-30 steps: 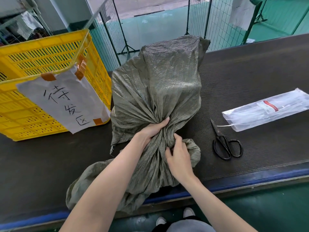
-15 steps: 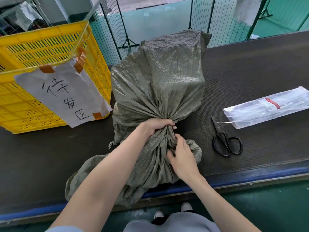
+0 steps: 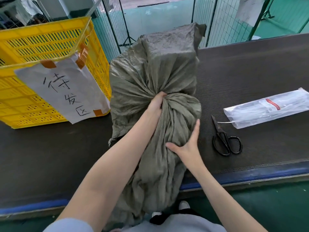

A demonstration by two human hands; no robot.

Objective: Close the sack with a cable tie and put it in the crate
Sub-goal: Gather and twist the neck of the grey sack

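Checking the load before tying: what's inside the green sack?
The contents are hidden by the sack. Only a boxy bulge shows. The left hand grips its gathered neck; the right hand rests on the loose fabric.

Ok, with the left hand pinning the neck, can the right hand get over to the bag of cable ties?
Probably yes. The right hand lies open on the sack, holding nothing. The bag of cable ties lies to its right on the belt, with only the scissors flat between. The left hand grips the neck.
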